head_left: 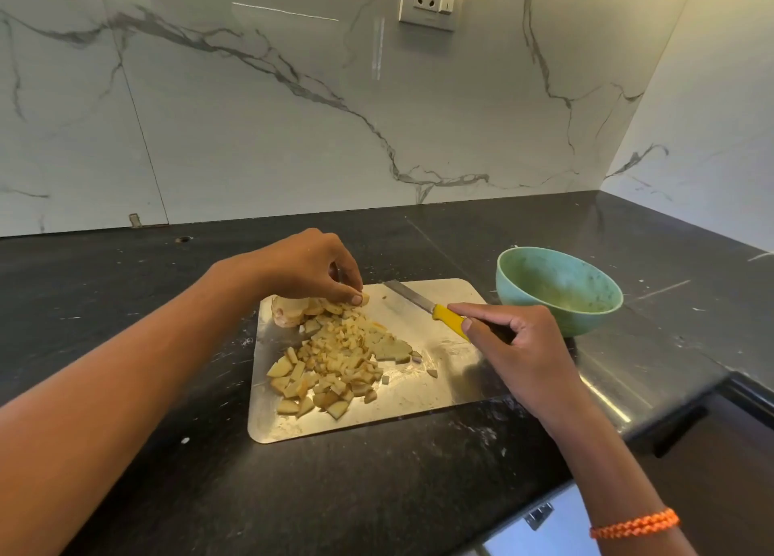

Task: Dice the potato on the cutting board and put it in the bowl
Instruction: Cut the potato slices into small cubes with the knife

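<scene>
Head view looks down on two bare forearms reaching over a dark stone counter. On the left, the left hand arches over the far left corner of the metal cutting board, wrist raised, fingers curled downward, the thumb and fingertips pinching a slice from the uncut potato slices stacked there. Nearer the person, a loose heap of diced potato spreads across the left half of the board, with a few stray bits lying apart toward the middle. The right hand comes in from the lower right, its fingers folded round the yellow handle of a knife and the index finger stretched along the top of the handle; the blade points away to the upper left and lies low over the bare far part of the board, though whether it touches the metal cannot be told. An orange braided band circles the right wrist. A green bowl stands on the counter just beside the board's far right corner, behind the right hand, holding no potato that can be seen. White marble-veined wall panels rise behind the counter and turn a corner at the right, and a wall socket sits high on the back panel.
</scene>
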Available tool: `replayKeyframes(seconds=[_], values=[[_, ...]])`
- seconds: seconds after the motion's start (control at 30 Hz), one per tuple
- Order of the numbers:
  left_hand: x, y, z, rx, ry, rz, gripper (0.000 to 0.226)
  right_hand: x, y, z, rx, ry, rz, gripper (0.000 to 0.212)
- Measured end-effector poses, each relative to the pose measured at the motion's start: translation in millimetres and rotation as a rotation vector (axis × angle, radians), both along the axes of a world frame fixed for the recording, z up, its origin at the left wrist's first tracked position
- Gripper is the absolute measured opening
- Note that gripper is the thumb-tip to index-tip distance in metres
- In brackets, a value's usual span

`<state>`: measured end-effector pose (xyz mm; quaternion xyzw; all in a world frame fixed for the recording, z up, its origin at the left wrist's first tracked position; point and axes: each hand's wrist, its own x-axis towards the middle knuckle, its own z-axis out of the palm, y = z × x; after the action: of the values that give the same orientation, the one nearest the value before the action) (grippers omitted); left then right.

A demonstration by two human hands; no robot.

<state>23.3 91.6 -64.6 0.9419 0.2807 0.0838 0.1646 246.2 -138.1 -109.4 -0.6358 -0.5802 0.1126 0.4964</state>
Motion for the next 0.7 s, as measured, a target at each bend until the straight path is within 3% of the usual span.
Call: replayKeyframes(seconds=[0.33,0.43,0.57,0.7], values=[[7,-1,-3,0.219,-0.161,0.126,0.02,-2,0,-1,-0.039,-0.101,-0.031,0.024],[6,-2,2,0.283,-0.27,0.175,0.021,-4,-1,3,-0.006,0.008,0.038,0.023],[8,-6,4,0.216,-0.41,0.187,0.022,-2,-2,4,0.072,0.041,0.002,0.022],[15,-18,2,0.257,-0.358,0.163,0.023,0,0,1,0.1,0.04,-0.075,0.022]])
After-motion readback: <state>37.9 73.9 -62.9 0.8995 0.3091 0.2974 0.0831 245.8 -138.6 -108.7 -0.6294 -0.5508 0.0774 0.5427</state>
